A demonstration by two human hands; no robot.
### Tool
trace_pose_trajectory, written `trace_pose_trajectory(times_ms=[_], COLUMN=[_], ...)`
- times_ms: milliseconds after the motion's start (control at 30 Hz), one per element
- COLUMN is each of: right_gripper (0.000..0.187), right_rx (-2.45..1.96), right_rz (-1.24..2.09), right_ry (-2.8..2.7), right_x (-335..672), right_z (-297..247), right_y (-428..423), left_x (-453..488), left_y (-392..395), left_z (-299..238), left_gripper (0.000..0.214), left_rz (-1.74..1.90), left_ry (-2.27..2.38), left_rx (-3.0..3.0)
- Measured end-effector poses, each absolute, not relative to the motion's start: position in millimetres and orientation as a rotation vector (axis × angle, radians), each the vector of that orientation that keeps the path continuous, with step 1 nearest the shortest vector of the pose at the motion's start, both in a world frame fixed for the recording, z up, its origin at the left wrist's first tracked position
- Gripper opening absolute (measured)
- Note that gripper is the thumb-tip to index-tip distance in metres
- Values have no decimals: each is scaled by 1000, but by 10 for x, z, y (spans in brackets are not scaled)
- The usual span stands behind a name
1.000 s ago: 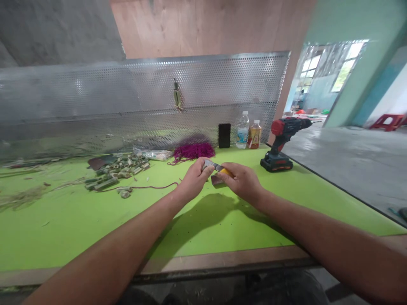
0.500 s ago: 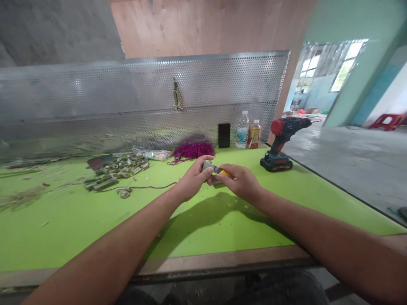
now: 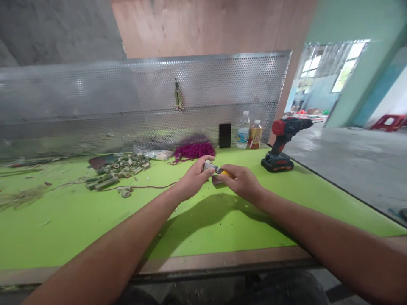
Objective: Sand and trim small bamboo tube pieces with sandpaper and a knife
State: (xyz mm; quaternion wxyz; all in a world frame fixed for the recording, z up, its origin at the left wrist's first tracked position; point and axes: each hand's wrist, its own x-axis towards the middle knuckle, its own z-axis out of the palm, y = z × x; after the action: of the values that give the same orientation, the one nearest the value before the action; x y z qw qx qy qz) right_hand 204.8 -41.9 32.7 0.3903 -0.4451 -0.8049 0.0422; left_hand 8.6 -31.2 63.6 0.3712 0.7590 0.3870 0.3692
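Over the green tabletop (image 3: 203,228), my two hands meet in front of me. My right hand (image 3: 240,178) is closed around a yellow-handled knife (image 3: 226,173), its grey blade pointing left towards the other hand. Pinched in my left hand (image 3: 197,176) is a small pale piece (image 3: 208,165) that looks like bamboo, with the blade against or very close to it. Fingers cover most of this piece. Under the right fingers shows a dark grey flat surface (image 3: 217,180), whose kind I cannot make out.
Cut bamboo pieces (image 3: 124,167) lie in a pile at left, with a dark red cord (image 3: 155,187) alongside. Purple string (image 3: 195,150), a black phone-like slab (image 3: 224,135) and two bottles (image 3: 243,131) line the back. A cordless drill (image 3: 280,144) stands at right.
The hands stay almost in place. My left fingers have shifted slightly on the pale piece, apart from the right fingers. The whole view has moved very slightly.
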Motion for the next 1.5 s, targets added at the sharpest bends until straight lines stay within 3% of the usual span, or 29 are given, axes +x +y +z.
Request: trace_pose_trajectory(times_ms=[500, 700, 833, 1300, 1500], right_gripper=[28, 28, 27, 30, 29], right_rx=[-1181, -1151, -1137, -1198, -1180], right_rz=[-83, 29, 54, -95, -26], right_ry=[-2015, -2053, -2052, -2007, -2047], right_x=[2046, 2044, 2038, 2038, 2033], right_z=[339, 346, 346, 342, 346], right_y=[-436, -444, -445, -446, -448], left_x=[114, 89, 78, 133, 90], left_y=[-260, -293, -307, -278, -319], left_z=[573, 586, 587, 579, 580], left_gripper=[30, 49, 50, 28, 58], left_rz=[1036, 992, 1001, 1072, 969], left_ry=[1066, 966, 920, 1071, 973], left_rx=[1995, 1958, 1963, 2043, 1916])
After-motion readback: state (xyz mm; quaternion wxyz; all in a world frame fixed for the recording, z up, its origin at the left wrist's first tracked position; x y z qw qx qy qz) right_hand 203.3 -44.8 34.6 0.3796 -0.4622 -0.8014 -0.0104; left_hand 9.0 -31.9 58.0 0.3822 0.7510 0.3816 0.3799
